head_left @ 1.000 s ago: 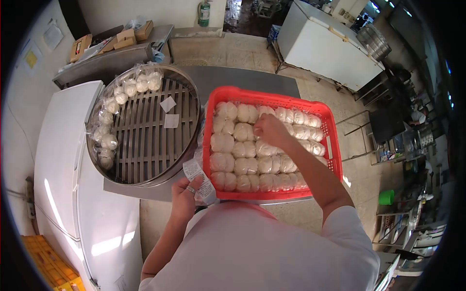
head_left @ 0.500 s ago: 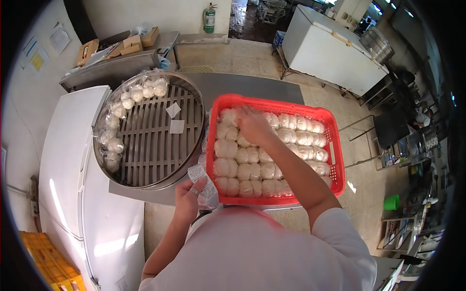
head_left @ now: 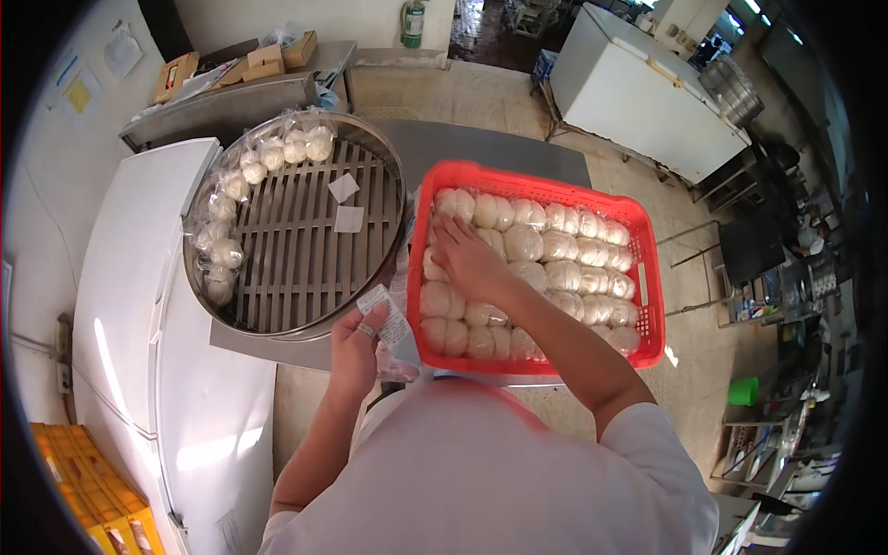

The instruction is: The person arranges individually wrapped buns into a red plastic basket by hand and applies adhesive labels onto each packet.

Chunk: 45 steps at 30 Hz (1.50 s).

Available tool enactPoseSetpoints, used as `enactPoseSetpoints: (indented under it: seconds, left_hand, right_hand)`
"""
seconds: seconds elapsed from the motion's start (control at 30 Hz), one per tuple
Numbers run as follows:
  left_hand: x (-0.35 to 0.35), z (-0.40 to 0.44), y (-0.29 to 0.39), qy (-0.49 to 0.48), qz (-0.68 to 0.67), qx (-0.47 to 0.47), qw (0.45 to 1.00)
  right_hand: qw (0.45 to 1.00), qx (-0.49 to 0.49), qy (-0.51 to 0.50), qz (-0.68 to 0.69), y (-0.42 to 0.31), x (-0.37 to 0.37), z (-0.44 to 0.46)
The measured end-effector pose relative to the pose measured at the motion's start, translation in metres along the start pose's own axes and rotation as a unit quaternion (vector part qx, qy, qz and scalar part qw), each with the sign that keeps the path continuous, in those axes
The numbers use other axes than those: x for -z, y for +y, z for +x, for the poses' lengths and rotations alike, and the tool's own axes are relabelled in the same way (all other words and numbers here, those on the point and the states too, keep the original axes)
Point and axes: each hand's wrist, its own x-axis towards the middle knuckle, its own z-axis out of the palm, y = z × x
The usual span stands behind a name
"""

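Note:
My left hand (head_left: pixel 354 338) pinches a printed paper label (head_left: pixel 393 326), white with small dark text, at the left side of the red plastic crate (head_left: pixel 659 277). Rows of white steamed buns (head_left: pixel 524 243) in clear wrapping fill that crate. Over its left part, my right hand (head_left: pixel 467 254) lies on the buns of the second row from the back. The fingers of that hand are stretched out and it grips nothing I can see; the buns under the palm are hidden.
Left of the crate stands a round metal steamer tray (head_left: pixel 314 324) with slats. Wrapped buns (head_left: pixel 225 252) line its left and back rim, and two white paper squares (head_left: pixel 349 219) lie on the slats. A white freezer (head_left: pixel 638 92) and a fire extinguisher (head_left: pixel 413 23) stand behind.
My right hand has come from the back row of buns toward me and slightly left, onto the second row. My left hand still holds the label. The camera view has shifted slightly.

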Motion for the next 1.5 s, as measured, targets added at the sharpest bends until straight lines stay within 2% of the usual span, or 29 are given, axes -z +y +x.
enactPoseSetpoints:
  seconds: [0.13, 0.23, 0.3, 0.37, 0.43, 0.53, 0.63, 0.73, 0.83, 0.93, 1.03, 1.23, 1.43, 1.5]
  left_hand:
    - [-0.003, 0.004, 0.002, -0.010, -0.012, -0.011, 1.000]
    - [0.000, 0.005, 0.004, -0.008, -0.011, -0.016, 1.000]
    - [0.001, 0.004, 0.007, 0.000, -0.008, -0.014, 1.000]
    - [-0.002, 0.002, 0.012, 0.014, -0.004, -0.013, 1.000]
    - [0.000, 0.002, 0.014, 0.006, -0.006, -0.013, 1.000]
    - [0.003, 0.003, 0.009, 0.013, -0.007, -0.011, 1.000]
    - [0.003, 0.000, 0.006, -0.008, -0.007, 0.001, 1.000]
    - [-0.003, -0.006, 0.004, -0.037, 0.035, -0.014, 0.999]
    - [-0.011, -0.012, 0.009, -0.031, 0.037, -0.013, 0.999]
    - [-0.019, -0.017, 0.016, -0.006, 0.043, 0.000, 0.999]
    - [-0.013, -0.014, 0.013, -0.010, 0.034, 0.022, 0.999]
    - [-0.011, -0.016, 0.005, -0.008, 0.023, 0.033, 0.999]
    - [-0.012, -0.009, -0.002, 0.026, -0.029, 0.064, 0.997]
    - [-0.009, -0.002, -0.002, 0.038, -0.060, 0.073, 0.995]
  right_hand:
    - [0.999, 0.027, -0.001, -0.031, -0.004, -0.019, -0.015]
    - [0.989, -0.067, -0.051, 0.124, -0.018, 0.013, -0.016]
    - [0.979, -0.075, -0.059, 0.182, -0.043, 0.043, -0.033]
    - [0.979, -0.084, -0.093, 0.162, -0.054, 0.045, -0.051]
    - [0.981, -0.096, -0.154, 0.065, -0.059, 0.031, -0.069]
    - [0.997, -0.047, 0.014, 0.066, -0.055, 0.015, -0.078]
    - [0.931, -0.043, 0.065, 0.356, -0.090, 0.058, -0.062]
    - [0.863, -0.063, 0.047, 0.499, -0.119, 0.064, -0.057]
    - [0.894, -0.078, 0.047, 0.438, -0.123, 0.063, -0.057]
    - [0.902, -0.040, 0.138, 0.407, -0.132, 0.059, -0.060]
    - [0.922, 0.044, 0.190, 0.334, -0.132, 0.056, -0.060]
    - [0.926, 0.044, 0.173, 0.332, -0.127, 0.049, -0.064]
    - [0.932, 0.171, 0.237, 0.215, -0.128, 0.060, -0.070]
    - [0.918, 0.157, 0.249, 0.264, -0.128, 0.071, -0.067]
